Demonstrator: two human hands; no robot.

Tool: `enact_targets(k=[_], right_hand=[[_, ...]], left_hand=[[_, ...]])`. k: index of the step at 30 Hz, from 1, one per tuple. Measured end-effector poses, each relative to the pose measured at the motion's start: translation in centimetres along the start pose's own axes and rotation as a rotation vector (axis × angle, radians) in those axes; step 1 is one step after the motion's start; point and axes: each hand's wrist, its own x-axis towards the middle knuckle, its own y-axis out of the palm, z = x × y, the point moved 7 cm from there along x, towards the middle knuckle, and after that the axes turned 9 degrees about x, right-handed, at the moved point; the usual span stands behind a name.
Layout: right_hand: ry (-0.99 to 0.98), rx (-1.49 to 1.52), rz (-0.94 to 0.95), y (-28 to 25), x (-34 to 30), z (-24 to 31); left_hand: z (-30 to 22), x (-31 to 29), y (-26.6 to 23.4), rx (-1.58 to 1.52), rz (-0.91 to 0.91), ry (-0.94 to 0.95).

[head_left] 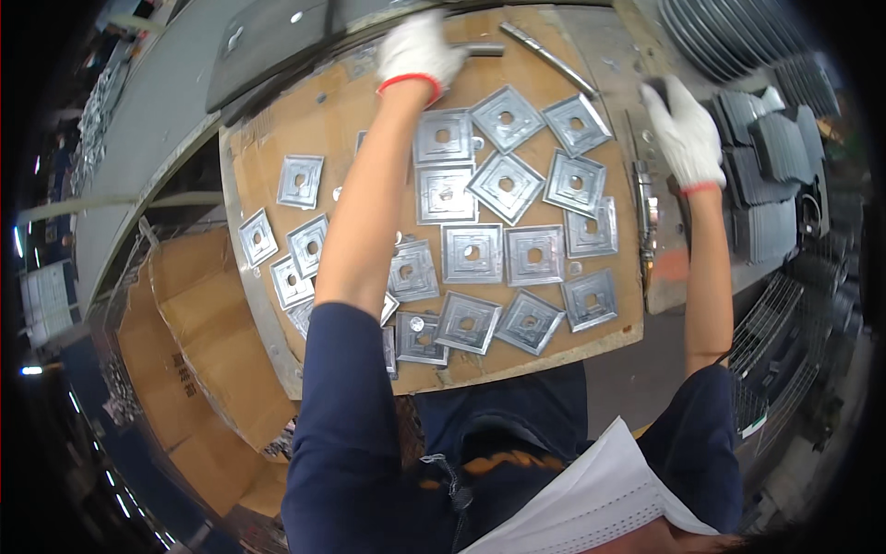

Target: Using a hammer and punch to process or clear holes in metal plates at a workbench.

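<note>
My left hand [420, 57], in a white knit glove with a red cuff, reaches to the far edge of the cardboard-topped table. It is smeared by motion, and a short metal rod [484, 50] shows right beside it; whether the fingers hold it is hidden. At the right, my gloved right hand [685, 137] is over the side bench, thumb and fingers around a small dark piece I cannot make out. Several square, stepped metal plates with a central hole, such as one plate [472, 253], lie across the table, some overlapping. My left forearm hides part of them.
A second metal rod [550, 61] lies at the far right of the tabletop [263, 138]. Stacked grey metal parts [780, 148] and nested round pieces [729, 37] stand at the right. A long metal tool [645, 212] lies along the right edge. An open cardboard box [208, 323] is at lower left.
</note>
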Motion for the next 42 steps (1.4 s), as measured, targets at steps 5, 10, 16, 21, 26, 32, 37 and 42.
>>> enact_targets(k=[5, 10, 16, 21, 26, 32, 37, 42], right_hand=[[0.272, -0.04, 0.05, -1.4, -13.1, -3.9], [0.277, -0.196, 0.063, 2.6, -18.2, -7.0], [0.185, -0.126, -0.101, 5.2, -18.5, -8.7], [0.106, -0.072, -0.116, 4.7, -19.0, -9.1], [0.181, 0.049, -0.032, 3.7, -18.0, -11.9], [0.287, 0.918, -0.164, 3.0, -22.2, -18.8], [0.372, 1.293, -0.008, -1.5, -28.8, -5.7], [0.39, 1.862, 0.608, -0.4, -35.7, 0.4]], left_hand=[[3.0, -4.6, -0.8, 0.198, 0.393, -0.244], [3.1, -3.6, 0.1, 0.187, 0.485, -0.272], [6.0, -4.6, 1.3, 0.242, 0.317, -0.352], [5.8, -8.5, -4.8, -0.373, 0.228, -0.343], [2.4, -22.6, -7.4, -1.75, 0.083, -0.439], [-0.8, -34.2, -10.9, -2.329, 0.121, -0.619], [-2.1, -37.9, -13.8, -2.368, 0.061, -0.433], [-3.3, -38.7, -15.2, -2.608, 0.162, -0.255]])
